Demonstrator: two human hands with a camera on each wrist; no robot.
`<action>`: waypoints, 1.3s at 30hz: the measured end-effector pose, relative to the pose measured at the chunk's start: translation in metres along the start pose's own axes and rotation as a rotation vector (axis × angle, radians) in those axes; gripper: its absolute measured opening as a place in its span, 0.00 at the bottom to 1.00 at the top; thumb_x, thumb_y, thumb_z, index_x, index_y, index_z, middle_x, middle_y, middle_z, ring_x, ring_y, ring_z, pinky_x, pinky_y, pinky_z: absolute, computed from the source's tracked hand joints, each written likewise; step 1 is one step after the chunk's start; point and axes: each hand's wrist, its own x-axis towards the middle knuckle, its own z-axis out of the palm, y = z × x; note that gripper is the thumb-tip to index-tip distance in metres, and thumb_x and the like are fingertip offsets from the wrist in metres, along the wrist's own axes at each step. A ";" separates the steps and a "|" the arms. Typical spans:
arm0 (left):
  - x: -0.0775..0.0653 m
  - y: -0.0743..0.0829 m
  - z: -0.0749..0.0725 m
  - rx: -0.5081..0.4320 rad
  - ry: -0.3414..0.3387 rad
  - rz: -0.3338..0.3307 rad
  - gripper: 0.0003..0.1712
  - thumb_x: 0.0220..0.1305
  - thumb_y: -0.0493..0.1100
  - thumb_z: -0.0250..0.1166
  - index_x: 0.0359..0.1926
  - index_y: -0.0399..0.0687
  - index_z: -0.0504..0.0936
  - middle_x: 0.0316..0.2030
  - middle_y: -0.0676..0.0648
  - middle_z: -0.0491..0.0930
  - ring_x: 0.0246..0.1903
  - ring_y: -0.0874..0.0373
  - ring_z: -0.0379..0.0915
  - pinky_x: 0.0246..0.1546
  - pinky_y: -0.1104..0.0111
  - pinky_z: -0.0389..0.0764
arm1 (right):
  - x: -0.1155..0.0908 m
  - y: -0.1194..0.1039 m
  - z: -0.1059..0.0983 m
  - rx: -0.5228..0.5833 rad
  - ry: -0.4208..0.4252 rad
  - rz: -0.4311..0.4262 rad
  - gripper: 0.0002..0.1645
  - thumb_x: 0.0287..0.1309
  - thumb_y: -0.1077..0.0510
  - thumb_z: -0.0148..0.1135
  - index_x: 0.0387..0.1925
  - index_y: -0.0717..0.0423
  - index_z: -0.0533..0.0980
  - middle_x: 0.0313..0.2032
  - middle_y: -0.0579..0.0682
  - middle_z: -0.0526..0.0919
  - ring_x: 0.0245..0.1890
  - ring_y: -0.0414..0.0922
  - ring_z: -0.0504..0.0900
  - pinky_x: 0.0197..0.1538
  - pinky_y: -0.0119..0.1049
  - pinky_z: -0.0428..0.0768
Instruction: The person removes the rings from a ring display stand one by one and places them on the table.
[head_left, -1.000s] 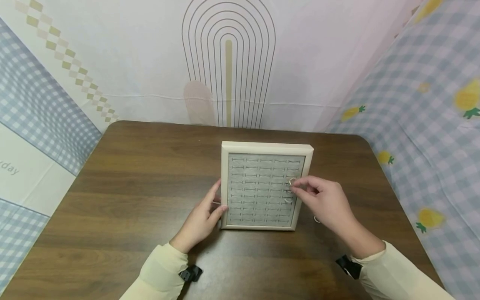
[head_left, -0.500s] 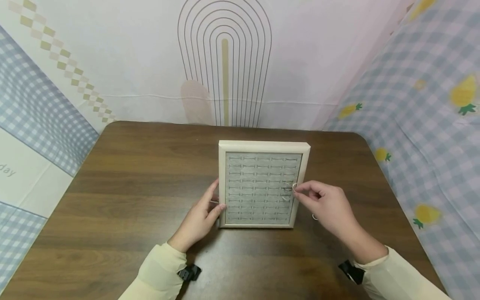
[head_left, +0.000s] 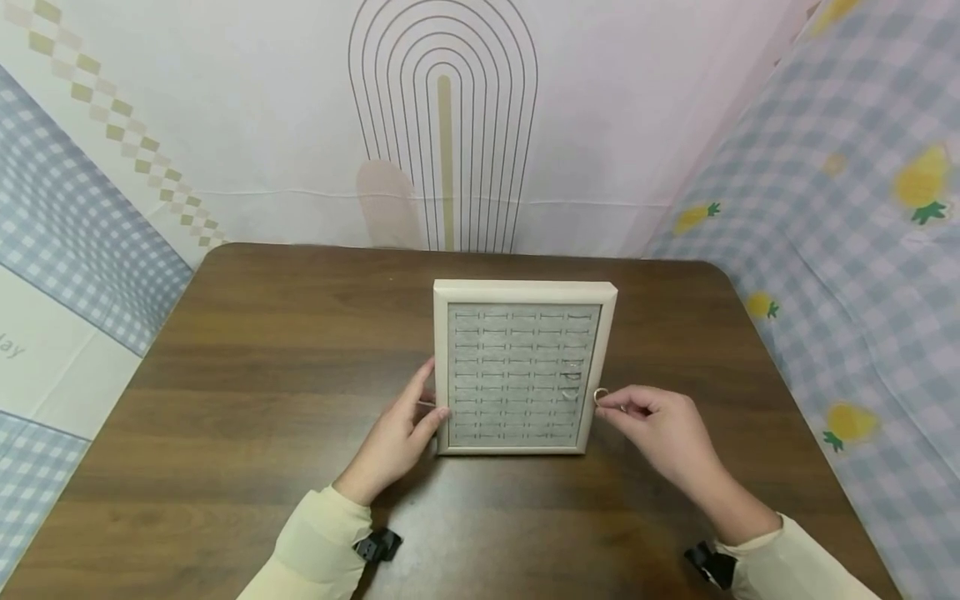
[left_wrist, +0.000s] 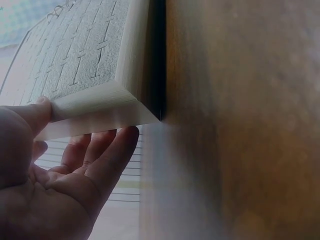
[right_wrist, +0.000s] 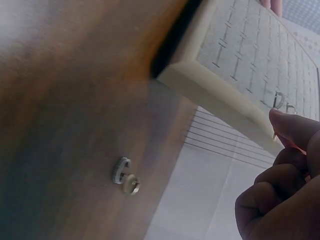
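Note:
A pale wooden frame [head_left: 525, 292] holding a grey slotted ring display board [head_left: 495, 375] stands tilted on the table. My left hand [head_left: 393, 442] grips its left side, thumb on the front edge and fingers behind. Just off the right edge, my right hand [head_left: 660, 429] pinches a thin ring [head_left: 599, 396] between thumb and index finger. Silvery rings sit in the right-hand column of slots; the right wrist view shows one ring [right_wrist: 279, 100] upright there. Two more rings, one textured [right_wrist: 120, 170] and one smooth [right_wrist: 131, 185], lie on the table.
The brown wooden table [head_left: 300, 333] has rounded back corners. Patterned cloth [head_left: 285, 125] hangs behind it, and blue checked cloth [head_left: 847, 333] with pineapples drapes along the right side.
My right hand has drawn the pinched ring away from the board, rightward and down past the frame's edge. My left hand keeps its grip. The head view has shifted slightly.

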 end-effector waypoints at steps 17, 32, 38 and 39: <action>-0.001 -0.001 0.000 -0.034 -0.004 0.011 0.43 0.73 0.38 0.61 0.80 0.57 0.49 0.46 0.42 0.82 0.49 0.47 0.82 0.50 0.53 0.81 | -0.019 0.037 0.004 -0.028 -0.067 0.082 0.03 0.52 0.61 0.76 0.29 0.50 0.88 0.22 0.40 0.83 0.19 0.33 0.68 0.22 0.31 0.70; -0.001 0.000 -0.001 -0.037 -0.011 0.014 0.44 0.73 0.38 0.60 0.81 0.59 0.48 0.46 0.41 0.82 0.49 0.47 0.82 0.51 0.51 0.81 | -0.019 0.060 -0.005 -0.125 -0.214 0.209 0.05 0.56 0.54 0.74 0.30 0.50 0.87 0.28 0.40 0.87 0.23 0.37 0.74 0.27 0.32 0.72; -0.001 0.001 -0.001 -0.044 -0.017 0.002 0.44 0.73 0.38 0.60 0.81 0.60 0.47 0.47 0.41 0.82 0.49 0.47 0.82 0.52 0.51 0.80 | -0.020 0.065 -0.004 -0.139 -0.260 0.213 0.04 0.55 0.56 0.74 0.27 0.46 0.87 0.25 0.39 0.85 0.24 0.38 0.74 0.29 0.33 0.71; -0.001 0.001 -0.001 -0.043 -0.018 0.000 0.44 0.73 0.38 0.60 0.81 0.60 0.47 0.47 0.42 0.82 0.49 0.47 0.82 0.52 0.51 0.80 | -0.021 0.066 -0.004 -0.140 -0.268 0.210 0.04 0.55 0.56 0.74 0.26 0.45 0.86 0.26 0.39 0.85 0.25 0.38 0.75 0.29 0.34 0.72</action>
